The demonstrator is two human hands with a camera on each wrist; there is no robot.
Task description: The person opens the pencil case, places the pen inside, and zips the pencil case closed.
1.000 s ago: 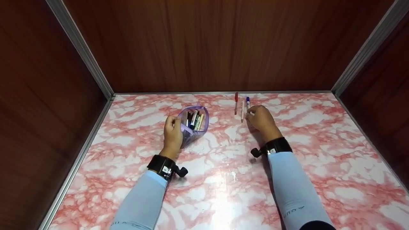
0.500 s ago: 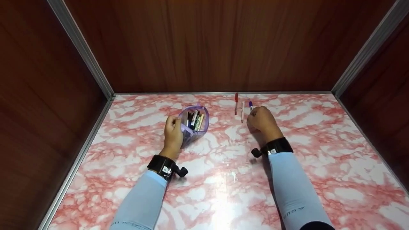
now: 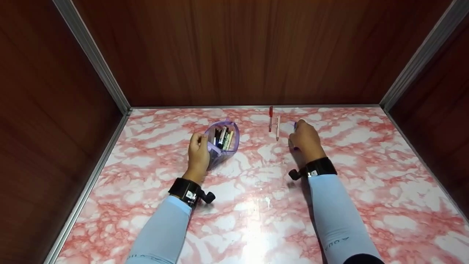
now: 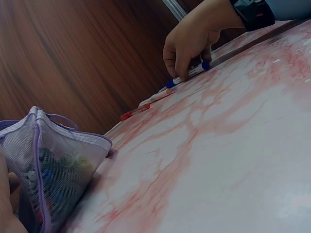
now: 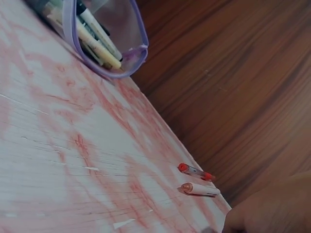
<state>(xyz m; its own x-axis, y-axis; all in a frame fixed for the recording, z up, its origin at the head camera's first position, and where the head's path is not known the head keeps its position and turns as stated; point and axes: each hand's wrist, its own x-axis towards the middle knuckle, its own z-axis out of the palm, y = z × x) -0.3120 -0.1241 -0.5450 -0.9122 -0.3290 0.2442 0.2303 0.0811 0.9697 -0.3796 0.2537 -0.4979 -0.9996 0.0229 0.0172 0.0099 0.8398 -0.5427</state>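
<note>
My left hand [image 3: 199, 154] pinches the rim of an open purple mesh pencil pouch [image 3: 237, 138], at centre-left in the head view. Several pens and markers [image 3: 222, 137] stand inside it. To the right, my right hand [image 3: 307, 141] grips a white marker [image 4: 197, 69] with blue ends, low over the tabletop; in the head view the hand covers most of it. Left of that hand lie a pale pink pen [image 3: 278, 128] and, beside it, a red-capped pen [image 3: 271, 118]. Only part of the right hand shows in the right wrist view.
A pink-and-white marbled tabletop [image 3: 234, 194] lies under everything. Dark wood panels [image 3: 234, 55] with metal edging enclose it at the back and both sides. Near the back panel lie the two loose pens.
My right hand has moved slightly right, away from the two loose pens, taking the marker with it and turning it. The left hand and pouch have stayed in place.
</note>
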